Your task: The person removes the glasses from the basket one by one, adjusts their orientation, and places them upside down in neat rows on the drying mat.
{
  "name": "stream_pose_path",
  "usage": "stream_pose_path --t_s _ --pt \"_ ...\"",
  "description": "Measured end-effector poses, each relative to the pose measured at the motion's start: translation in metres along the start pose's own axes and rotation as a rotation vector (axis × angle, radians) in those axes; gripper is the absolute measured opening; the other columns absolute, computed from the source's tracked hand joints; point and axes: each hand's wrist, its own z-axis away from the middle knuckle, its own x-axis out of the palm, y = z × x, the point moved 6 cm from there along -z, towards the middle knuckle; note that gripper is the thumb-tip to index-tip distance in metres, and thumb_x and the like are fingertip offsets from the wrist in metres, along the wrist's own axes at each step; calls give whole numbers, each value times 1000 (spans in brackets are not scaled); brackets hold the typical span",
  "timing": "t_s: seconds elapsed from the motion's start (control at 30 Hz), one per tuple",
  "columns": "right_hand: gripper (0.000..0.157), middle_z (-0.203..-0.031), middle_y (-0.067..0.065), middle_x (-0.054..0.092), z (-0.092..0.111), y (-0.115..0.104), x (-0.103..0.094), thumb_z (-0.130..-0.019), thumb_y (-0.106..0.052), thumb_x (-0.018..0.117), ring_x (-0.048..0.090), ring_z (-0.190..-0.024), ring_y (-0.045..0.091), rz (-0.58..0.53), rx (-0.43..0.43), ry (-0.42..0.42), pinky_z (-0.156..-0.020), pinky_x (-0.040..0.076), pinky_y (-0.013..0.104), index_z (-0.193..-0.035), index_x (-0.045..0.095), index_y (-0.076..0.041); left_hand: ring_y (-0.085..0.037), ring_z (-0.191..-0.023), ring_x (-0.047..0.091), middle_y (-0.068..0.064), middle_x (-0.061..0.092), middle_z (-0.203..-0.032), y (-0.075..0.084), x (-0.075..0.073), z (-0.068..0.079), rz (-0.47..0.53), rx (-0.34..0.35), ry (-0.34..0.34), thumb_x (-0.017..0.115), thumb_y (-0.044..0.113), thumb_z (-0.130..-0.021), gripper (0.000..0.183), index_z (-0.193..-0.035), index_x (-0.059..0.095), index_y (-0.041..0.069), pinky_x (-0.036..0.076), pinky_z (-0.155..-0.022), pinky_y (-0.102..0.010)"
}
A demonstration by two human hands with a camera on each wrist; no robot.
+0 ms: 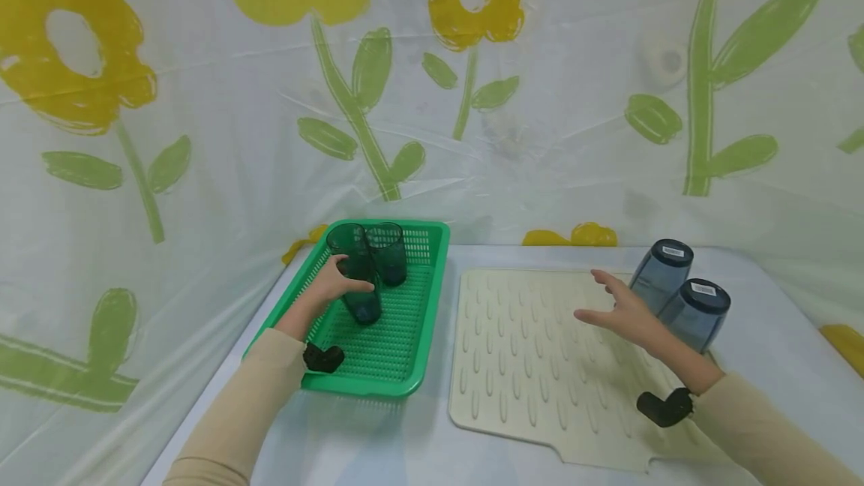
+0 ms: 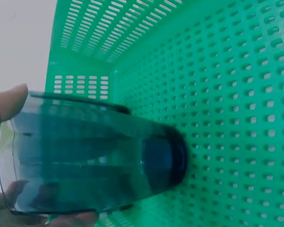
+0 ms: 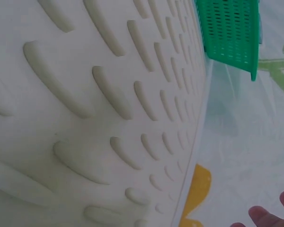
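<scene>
Gripping by the rim, in the left hand point(image 1: 332, 282), a smoky blue-grey, tapering glass tumbler point(image 2: 109, 156) inside a green, perforated plastic basket point(image 1: 432, 306). Could lose slick glass from so narrow a grip, or chip it against similar upright tumblers point(image 1: 390, 257) near the basket's far edge. Hard to tell about contact with the latticed floor. Holding the right hand point(image 1: 628, 313) wide and empty over a cream, rubbery-looking mat point(image 1: 502, 343) with elongated ribs. Could topple two upturned, flat-based, labelled blue-grey tumblers point(image 1: 664, 274) at the mat's right edge by swinging back carelessly.
</scene>
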Motion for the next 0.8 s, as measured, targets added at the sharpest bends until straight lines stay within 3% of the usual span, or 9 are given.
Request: stream_pose_path --t_s 0.37,0.8 --pt "88 -139 33 25 -1 5 -4 -82 -34 67 29 -123 49 1 10 10 -95 32 62 -142 17 7 -44 -129 25 -27 15 -146 5 -10 3 -42 -10 52 68 27 -81 90 -146 11 2 32 -99 -56" --pt "88 -142 32 22 -3 5 -5 -83 -35 66 23 -125 52 -33 15 0 -92 34 62 -143 16 5 -41 -128 31 -24 24 -145 39 -29 22 -33 56 110 67 34 -82 91 -147 11 7 35 -99 -52"
